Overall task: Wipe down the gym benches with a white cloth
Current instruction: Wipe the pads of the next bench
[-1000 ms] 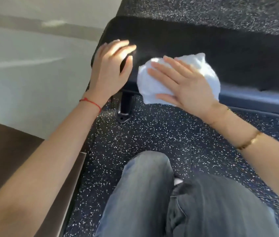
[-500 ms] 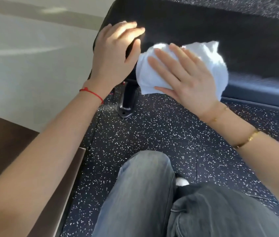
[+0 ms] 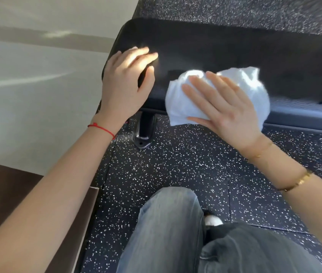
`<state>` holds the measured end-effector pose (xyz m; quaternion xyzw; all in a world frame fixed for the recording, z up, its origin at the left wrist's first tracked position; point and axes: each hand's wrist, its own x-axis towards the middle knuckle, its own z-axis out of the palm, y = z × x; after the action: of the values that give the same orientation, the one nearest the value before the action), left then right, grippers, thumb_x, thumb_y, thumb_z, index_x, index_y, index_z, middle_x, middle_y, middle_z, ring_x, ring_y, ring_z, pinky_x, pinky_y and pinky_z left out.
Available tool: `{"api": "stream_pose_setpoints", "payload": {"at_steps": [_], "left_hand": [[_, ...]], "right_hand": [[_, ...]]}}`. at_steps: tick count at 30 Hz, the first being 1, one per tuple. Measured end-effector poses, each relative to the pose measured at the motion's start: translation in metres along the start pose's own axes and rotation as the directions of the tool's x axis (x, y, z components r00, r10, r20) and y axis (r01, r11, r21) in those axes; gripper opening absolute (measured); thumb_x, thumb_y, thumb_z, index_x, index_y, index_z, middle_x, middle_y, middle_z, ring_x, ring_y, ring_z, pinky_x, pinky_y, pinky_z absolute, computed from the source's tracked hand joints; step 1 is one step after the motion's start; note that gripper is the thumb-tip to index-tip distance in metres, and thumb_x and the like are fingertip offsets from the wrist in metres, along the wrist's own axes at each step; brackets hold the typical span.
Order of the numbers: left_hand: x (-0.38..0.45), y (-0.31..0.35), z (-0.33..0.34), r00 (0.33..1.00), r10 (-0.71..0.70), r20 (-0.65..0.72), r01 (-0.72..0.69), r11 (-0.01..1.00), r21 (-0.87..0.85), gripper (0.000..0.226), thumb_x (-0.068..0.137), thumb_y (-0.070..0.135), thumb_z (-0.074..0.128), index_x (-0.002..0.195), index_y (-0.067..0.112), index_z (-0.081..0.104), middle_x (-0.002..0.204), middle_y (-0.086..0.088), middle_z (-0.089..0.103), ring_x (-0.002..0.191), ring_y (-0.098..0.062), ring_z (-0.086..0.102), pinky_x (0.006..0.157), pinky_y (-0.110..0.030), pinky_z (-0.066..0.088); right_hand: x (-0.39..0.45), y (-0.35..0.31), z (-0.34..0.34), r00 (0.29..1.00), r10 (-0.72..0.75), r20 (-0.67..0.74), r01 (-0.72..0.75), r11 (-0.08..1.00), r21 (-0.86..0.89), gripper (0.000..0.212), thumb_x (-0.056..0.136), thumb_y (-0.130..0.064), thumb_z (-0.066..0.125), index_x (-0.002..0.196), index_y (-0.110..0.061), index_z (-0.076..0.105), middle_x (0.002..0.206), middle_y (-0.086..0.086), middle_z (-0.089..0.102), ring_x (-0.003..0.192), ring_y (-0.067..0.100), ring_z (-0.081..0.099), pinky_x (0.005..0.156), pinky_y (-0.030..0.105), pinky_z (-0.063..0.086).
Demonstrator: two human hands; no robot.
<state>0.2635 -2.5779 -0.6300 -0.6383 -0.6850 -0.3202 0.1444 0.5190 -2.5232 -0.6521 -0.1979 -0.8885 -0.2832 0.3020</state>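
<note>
A black padded gym bench (image 3: 225, 48) runs across the upper half of the head view. A bunched white cloth (image 3: 243, 81) lies on the bench's near edge and hangs slightly over its front side. My right hand (image 3: 221, 107) presses flat on the cloth with fingers spread, pointing up and left. My left hand (image 3: 125, 83) rests on the bench's left end, fingers on top and thumb curled around the corner. A red string circles the left wrist; gold bracelets sit on the right.
A black metal bench foot (image 3: 143, 131) stands on the dark speckled rubber floor (image 3: 176, 164) below the left end. A pale wall (image 3: 38, 75) is at left, a brown surface (image 3: 8, 194) at lower left. My knees in grey jeans (image 3: 168, 233) fill the bottom.
The right hand and cloth have slid to the right along the bench's near edge, away from the left hand. The left hand stays on the bench's end. The camera has tilted a little.
</note>
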Motion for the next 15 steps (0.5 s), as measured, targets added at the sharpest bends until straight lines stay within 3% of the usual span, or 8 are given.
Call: {"api": "stream_pose_setpoints", "payload": {"at_steps": [4, 10, 15], "left_hand": [[0.000, 0.002, 0.000, 1.000, -0.009, 0.005, 0.009, 1.000, -0.001, 0.039, 0.100, 0.031, 0.037, 0.128, 0.025, 0.063, 0.136, 0.005, 0.060, 0.132, -0.013, 0.050, 0.118, -0.033, 0.027], [0.000, 0.001, 0.002, 1.000, -0.003, -0.012, 0.003, 1.000, -0.006, 0.037, 0.100, 0.030, 0.039, 0.127, 0.026, 0.064, 0.135, 0.006, 0.060, 0.131, -0.012, 0.051, 0.116, -0.031, 0.028], [0.000, 0.002, 0.002, 0.999, -0.027, -0.029, 0.026, 0.999, -0.029, 0.037, 0.099, 0.031, 0.041, 0.125, 0.026, 0.066, 0.133, 0.005, 0.062, 0.129, -0.012, 0.052, 0.116, -0.031, 0.028]], "right_hand": [[-0.011, 0.008, -0.004, 0.999, 0.052, -0.002, -0.052, 0.997, -0.048, 0.060, 0.098, -0.050, 0.058, 0.146, -0.017, 0.048, 0.148, 0.003, 0.051, 0.131, 0.031, 0.054, 0.108, 0.042, 0.044], [0.018, -0.013, 0.010, 1.000, -0.020, 0.006, 0.020, 0.999, -0.032, 0.059, 0.101, -0.051, 0.051, 0.148, -0.015, 0.045, 0.149, 0.004, 0.050, 0.132, 0.030, 0.053, 0.107, 0.044, 0.045], [-0.027, 0.020, -0.013, 0.997, 0.079, 0.021, -0.078, 0.996, -0.045, 0.062, 0.097, -0.050, 0.060, 0.148, -0.017, 0.046, 0.149, 0.004, 0.050, 0.131, 0.031, 0.054, 0.107, 0.044, 0.045]]}}
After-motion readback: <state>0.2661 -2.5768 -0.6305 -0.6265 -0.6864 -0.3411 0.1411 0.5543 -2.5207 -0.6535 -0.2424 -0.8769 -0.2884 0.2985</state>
